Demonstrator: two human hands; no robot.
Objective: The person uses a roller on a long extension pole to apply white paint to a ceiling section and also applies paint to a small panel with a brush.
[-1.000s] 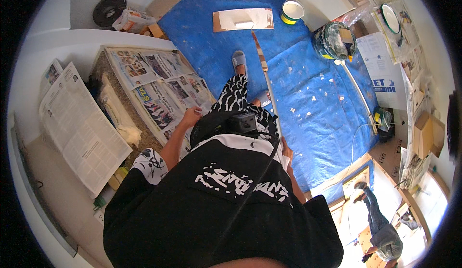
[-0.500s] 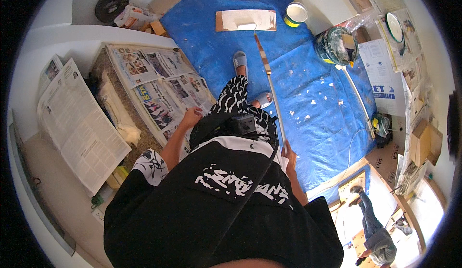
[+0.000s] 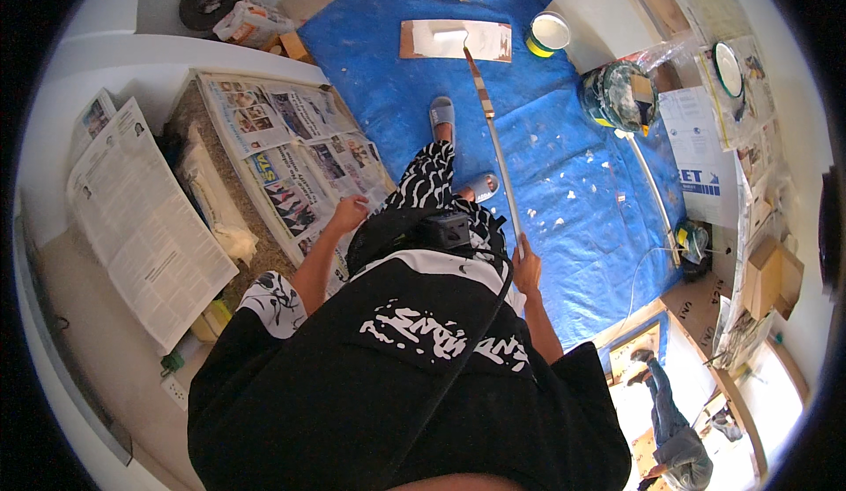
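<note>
Fingers of the right hand (image 3: 527, 271) grasp the pole (image 3: 502, 169), its long axis running forward to the roller (image 3: 450, 36), on the board (image 3: 485, 43) toward the blue sheet's (image 3: 573, 253) far edge; the left hand's (image 3: 350, 213) grasp I cannot tell.

From here, with twelve o'clock straight ahead of the worker (image 3: 414, 412), I count two hands, a left hand (image 3: 350, 215) and a right hand (image 3: 527, 271); toward twelve, one roller pole (image 3: 500, 160), one roller (image 3: 451, 36), one board (image 3: 485, 41) beneath it; between one and two, two buckets, a yellow-banded bucket (image 3: 539, 48) and a dark bucket (image 3: 599, 115); two sandals (image 3: 441, 103); at three, one cardboard box (image 3: 768, 279); at four, one other person (image 3: 683, 456).
</note>
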